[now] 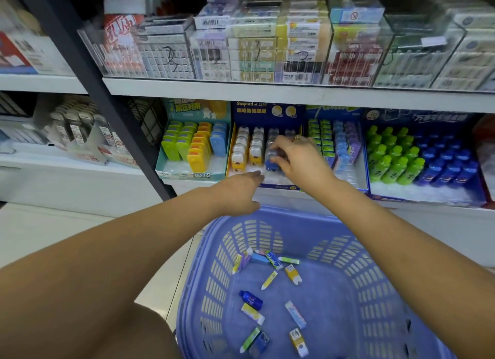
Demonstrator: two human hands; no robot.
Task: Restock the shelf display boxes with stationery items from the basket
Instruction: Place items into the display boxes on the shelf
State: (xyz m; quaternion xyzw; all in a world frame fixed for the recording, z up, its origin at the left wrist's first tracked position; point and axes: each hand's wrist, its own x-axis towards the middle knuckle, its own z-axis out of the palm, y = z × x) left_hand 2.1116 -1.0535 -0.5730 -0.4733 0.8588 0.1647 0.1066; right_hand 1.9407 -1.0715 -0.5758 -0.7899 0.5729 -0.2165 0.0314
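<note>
The right hand [297, 157] has its fingers curled round a small blue item [273, 159], grasping it at the near end of the third row in the dark blue display box [257, 114]. To its left in that box stand two rows of yellow-and-white pieces [238, 155]; the fourth row is mostly hidden behind the hand. A strip of bare white tray shows between the rows and the box's near lip.

The left hand [238, 190] is released, fingers straight and holding nothing, with its fingertips at that near lip; whether they touch it I cannot tell.

A teal box [192, 175] stands just left, with bare floor at its near corners. To the right come a box of green, blue and purple packs [332, 109] and a box of green and blue bottles [428, 117], each with bare floor along the near edge. The upper shelf board [267, 90] overhangs the boxes' back cards closely.

Below both forearms sits the blue basket [281, 215], its far rim close under the shelf's front edge. Loose packets [293, 274] and a small blue bottle [250, 299] lie scattered, well apart, on its floor.
</note>
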